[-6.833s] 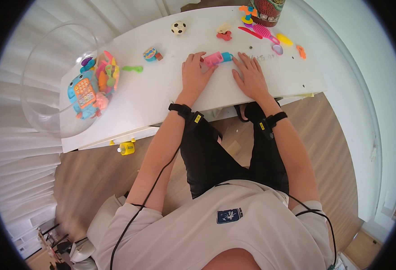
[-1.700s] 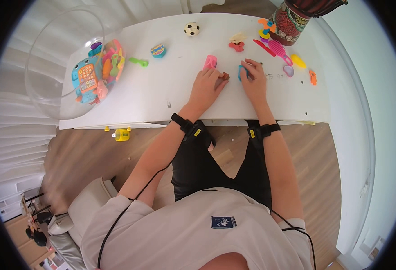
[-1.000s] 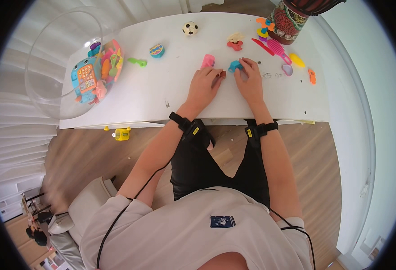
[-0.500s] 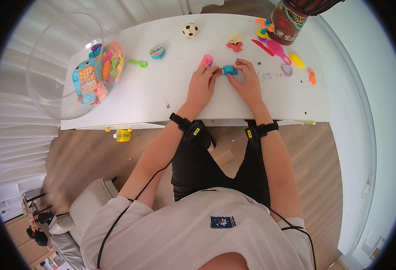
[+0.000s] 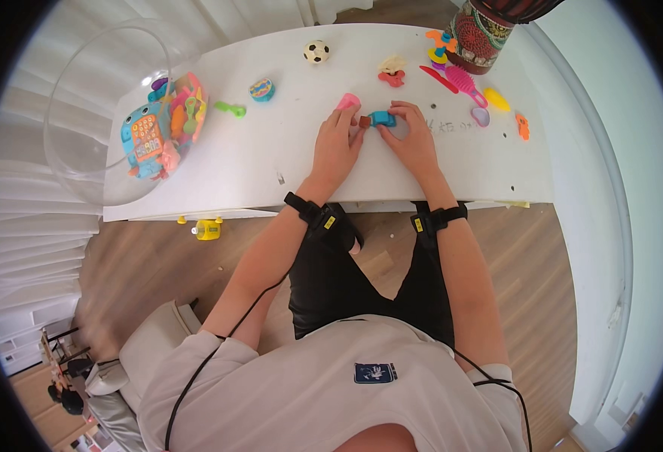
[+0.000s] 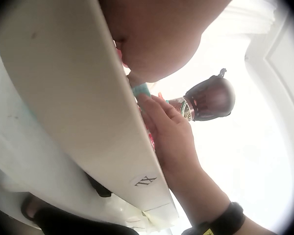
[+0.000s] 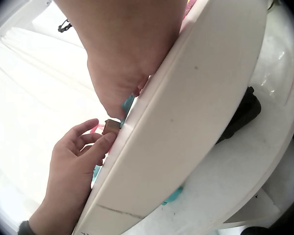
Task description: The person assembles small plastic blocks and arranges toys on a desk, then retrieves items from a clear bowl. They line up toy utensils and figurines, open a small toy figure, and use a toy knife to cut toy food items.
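Between thumb and fingers, my left hand [image 5: 337, 147] pinches a small brown block [image 5: 365, 120], seen closer as a squarish brown piece [image 7: 111, 127] in the right wrist view. My right hand [image 5: 414, 143] pinches a blue toy piece [image 5: 383, 118], partly covered by the fingers in both wrist views. The blue piece and the brown block meet end to end, low over the white table [image 5: 241, 162]. Just beyond the left fingertips is a pink toy piece [image 5: 349, 100], its near part hidden by that hand.
A blue round toy [image 5: 262, 90], a green toy spoon [image 5: 230, 109] and a football [image 5: 316, 52] lie to the left and back. Rightward are a pink brush [image 5: 462, 80], a red toy knife [image 5: 438, 78] and a drum [image 5: 480, 38]. A transparent bowl [image 5: 60, 143] stands far left.
The blue piece has come off the pink one, and the brown block has left the round toy's side for the left hand. Lately the right hand brought the blue piece leftward to the block.
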Demonstrator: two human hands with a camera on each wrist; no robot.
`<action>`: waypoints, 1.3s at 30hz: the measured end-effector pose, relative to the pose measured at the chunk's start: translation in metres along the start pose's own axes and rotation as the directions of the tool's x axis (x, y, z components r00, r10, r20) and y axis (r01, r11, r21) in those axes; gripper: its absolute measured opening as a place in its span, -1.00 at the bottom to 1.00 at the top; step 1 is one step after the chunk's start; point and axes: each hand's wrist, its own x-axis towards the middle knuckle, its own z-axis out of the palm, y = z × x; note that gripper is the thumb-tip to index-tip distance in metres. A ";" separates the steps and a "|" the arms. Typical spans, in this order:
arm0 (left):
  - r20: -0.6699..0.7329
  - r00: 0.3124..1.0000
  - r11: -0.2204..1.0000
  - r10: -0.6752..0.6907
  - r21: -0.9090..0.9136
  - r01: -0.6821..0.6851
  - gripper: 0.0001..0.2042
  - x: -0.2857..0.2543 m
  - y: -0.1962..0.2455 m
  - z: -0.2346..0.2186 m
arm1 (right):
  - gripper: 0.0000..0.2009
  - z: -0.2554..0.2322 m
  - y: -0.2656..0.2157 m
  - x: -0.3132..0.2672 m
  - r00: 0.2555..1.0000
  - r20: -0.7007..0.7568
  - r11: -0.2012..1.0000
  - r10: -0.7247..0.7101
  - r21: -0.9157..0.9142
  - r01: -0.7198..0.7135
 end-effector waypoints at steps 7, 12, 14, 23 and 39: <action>-0.084 0.988 0.979 0.128 0.170 -0.112 -0.58 0.002 -0.003 0.001 | -0.64 -0.002 -0.005 0.001 1.000 -0.021 0.999 0.012 0.047 -0.011; -0.083 0.990 0.980 0.114 0.174 -0.099 -0.68 0.003 -0.002 -0.001 | -0.71 -0.004 -0.011 0.001 0.999 -0.009 0.999 0.032 -0.002 -0.032; -0.093 0.991 0.986 0.099 0.142 -0.085 -0.68 0.003 -0.004 0.000 | -0.73 -0.003 -0.012 0.001 0.998 -0.016 0.998 0.056 0.019 -0.055; -0.064 0.990 0.980 0.125 0.165 -0.113 -0.70 0.001 -0.006 0.000 | -0.73 -0.005 -0.009 0.000 0.993 0.006 0.993 0.117 0.023 -0.117; -0.058 0.990 0.979 0.127 0.168 -0.116 -0.69 0.001 0.004 -0.004 | -0.78 -0.006 -0.004 0.002 0.999 -0.016 0.999 -0.037 -0.017 0.037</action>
